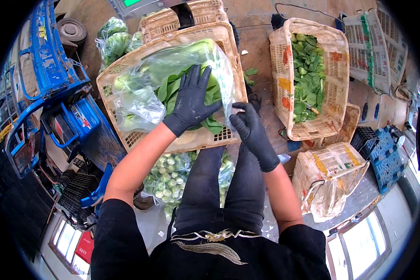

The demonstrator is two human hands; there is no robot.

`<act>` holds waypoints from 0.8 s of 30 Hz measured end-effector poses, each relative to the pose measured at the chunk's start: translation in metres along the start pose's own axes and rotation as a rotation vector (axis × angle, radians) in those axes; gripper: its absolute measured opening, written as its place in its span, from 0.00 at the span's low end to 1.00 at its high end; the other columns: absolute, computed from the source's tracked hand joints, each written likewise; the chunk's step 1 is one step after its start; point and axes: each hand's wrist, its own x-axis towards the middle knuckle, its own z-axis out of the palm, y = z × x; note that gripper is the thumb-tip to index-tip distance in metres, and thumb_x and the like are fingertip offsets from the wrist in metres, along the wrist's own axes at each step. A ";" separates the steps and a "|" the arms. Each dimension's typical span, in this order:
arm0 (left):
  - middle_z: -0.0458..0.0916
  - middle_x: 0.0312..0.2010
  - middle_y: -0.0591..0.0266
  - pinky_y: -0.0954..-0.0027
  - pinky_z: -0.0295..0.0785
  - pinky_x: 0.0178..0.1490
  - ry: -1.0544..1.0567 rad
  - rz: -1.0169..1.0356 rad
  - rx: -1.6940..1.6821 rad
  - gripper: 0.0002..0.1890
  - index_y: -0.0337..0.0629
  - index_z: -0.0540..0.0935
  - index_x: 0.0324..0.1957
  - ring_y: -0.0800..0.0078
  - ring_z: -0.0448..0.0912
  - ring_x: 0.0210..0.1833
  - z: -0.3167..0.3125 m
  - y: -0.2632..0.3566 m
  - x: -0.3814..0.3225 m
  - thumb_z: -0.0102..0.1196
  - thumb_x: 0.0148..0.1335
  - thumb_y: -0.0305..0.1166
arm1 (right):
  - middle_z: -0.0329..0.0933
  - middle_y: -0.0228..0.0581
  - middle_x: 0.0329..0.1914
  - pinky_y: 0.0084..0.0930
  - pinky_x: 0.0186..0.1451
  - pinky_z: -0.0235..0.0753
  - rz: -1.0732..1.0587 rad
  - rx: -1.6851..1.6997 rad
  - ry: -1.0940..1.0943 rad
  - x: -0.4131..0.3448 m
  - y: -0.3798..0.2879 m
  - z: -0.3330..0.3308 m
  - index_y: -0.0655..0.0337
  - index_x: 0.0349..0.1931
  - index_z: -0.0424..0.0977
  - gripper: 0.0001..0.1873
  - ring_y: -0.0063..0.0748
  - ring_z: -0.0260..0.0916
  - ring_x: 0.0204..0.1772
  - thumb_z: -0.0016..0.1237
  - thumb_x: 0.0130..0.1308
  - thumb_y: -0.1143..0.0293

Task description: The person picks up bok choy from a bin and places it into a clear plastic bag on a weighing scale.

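A clear plastic bag [140, 105] of leafy green vegetables lies on a worn cream plastic crate [106, 78] in front of me. My left hand [192, 99], in a black glove, rests flat on the green leaves [169, 87] at the bag's open side, fingers spread. At the bag's right edge, my right hand [248, 127], also black-gloved, has curled fingers pinching the plastic film. Pale stalk ends show through the film at the top and left. Some leaves stick out below my left palm.
To the right stands a tall cream crate [330, 77] with loose leafy greens [308, 77] inside. Bagged greens lie beyond the crate [113, 43] and by my legs [168, 176]. A blue vehicle [42, 52] is at left, a scale [136, 7] at the top. An overturned crate [330, 164] sits lower right.
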 end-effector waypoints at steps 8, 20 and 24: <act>0.64 0.53 0.46 0.51 0.52 0.61 -0.185 0.105 0.131 0.27 0.40 0.67 0.52 0.52 0.61 0.58 0.037 -0.090 -0.021 0.51 0.48 0.38 | 0.72 0.37 0.29 0.20 0.33 0.67 -0.411 0.047 -0.494 -0.007 -0.139 -0.009 0.69 0.37 0.71 0.11 0.22 0.68 0.30 0.49 0.54 0.73; 0.47 0.64 0.48 0.43 0.41 0.64 -0.614 -0.160 0.516 0.45 0.56 0.56 0.62 0.45 0.49 0.65 -0.110 -0.096 -0.103 0.62 0.39 0.43 | 0.66 0.46 0.53 0.25 0.53 0.66 -0.079 0.588 -0.349 0.002 -0.114 -0.014 0.72 0.56 0.56 0.28 0.29 0.65 0.52 0.45 0.53 0.77; 0.63 0.54 0.41 0.48 0.55 0.58 -0.551 -0.276 0.895 0.29 0.38 0.65 0.54 0.46 0.63 0.56 -0.217 -0.117 -0.201 0.52 0.44 0.25 | 0.67 0.43 0.51 0.26 0.49 0.70 -0.067 0.562 -0.310 0.003 -0.095 -0.023 0.71 0.55 0.58 0.25 0.28 0.67 0.48 0.44 0.55 0.77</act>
